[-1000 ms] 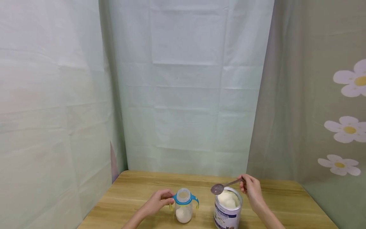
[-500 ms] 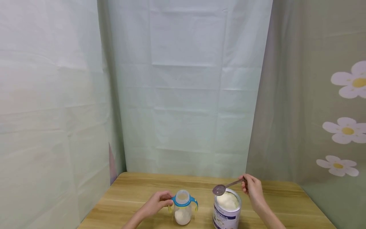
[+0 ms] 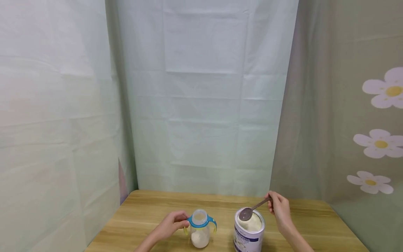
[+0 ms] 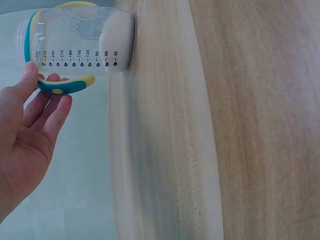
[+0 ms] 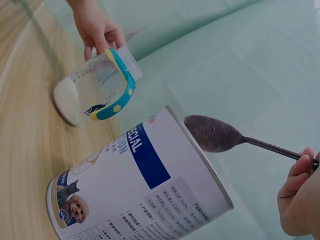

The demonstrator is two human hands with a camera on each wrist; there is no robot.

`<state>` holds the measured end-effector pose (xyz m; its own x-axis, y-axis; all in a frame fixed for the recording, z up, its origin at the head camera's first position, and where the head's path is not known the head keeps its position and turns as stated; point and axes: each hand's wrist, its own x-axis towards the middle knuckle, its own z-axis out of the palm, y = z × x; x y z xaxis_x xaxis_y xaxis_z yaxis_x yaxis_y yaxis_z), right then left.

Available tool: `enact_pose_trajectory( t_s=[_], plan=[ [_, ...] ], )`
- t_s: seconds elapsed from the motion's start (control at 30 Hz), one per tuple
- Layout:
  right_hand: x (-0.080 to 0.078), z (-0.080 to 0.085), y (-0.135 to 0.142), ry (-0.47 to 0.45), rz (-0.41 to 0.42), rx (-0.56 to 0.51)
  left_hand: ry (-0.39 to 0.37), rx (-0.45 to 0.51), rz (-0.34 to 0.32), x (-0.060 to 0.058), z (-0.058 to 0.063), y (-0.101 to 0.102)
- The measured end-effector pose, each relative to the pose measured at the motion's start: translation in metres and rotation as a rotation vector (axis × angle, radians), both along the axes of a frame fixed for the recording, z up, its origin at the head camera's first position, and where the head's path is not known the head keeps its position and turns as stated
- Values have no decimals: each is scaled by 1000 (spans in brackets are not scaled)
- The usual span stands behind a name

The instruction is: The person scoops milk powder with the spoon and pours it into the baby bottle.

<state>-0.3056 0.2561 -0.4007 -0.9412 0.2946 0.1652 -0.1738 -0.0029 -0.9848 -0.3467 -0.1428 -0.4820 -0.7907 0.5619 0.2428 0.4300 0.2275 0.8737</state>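
Observation:
My left hand [image 3: 171, 225] pinches one handle of a clear baby bottle [image 4: 82, 42] with a blue and yellow handled collar. The bottle stands upright and uncapped on the table, with white powder [image 4: 116, 42] in its bottom. To its right stands an open milk powder can [image 3: 248, 240], white with a dark blue band, pale powder [image 3: 253, 224] inside. My right hand [image 3: 280, 210] grips the handle end of a dark brown spoon [image 5: 212, 134]. The spoon's bowl is over the can's mouth, close to the rim, with only whitish specks on it.
A wood-grain table [image 3: 151, 206] lies beneath everything. Pale green curtains [image 3: 204, 122] hang behind it and on the left, and a curtain with white flowers [image 3: 379, 143] hangs on the right.
The spoon's bowl has moved right and slightly down, from the can's left rim to over its opening. My left hand still holds the bottle's handle; the view has shifted slightly.

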Motion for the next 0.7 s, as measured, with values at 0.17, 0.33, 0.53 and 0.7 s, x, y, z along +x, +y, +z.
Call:
enact_pose_trajectory(
  t_s=[0.17, 0.33, 0.53, 0.7],
  plan=[
    [-1, -1, -1, 17, -16, 25, 3, -1, -2, 0, 1, 0],
    [0, -2, -2, 54, -22, 61, -11, -8, 8, 0, 2, 0],
    [1, -3, -4, 145, -14, 113, -9, -11, 18, -1, -1, 0],
    [2, -3, -7, 236, -27, 216, -7, -11, 26, 0, 0, 0]
  ],
)
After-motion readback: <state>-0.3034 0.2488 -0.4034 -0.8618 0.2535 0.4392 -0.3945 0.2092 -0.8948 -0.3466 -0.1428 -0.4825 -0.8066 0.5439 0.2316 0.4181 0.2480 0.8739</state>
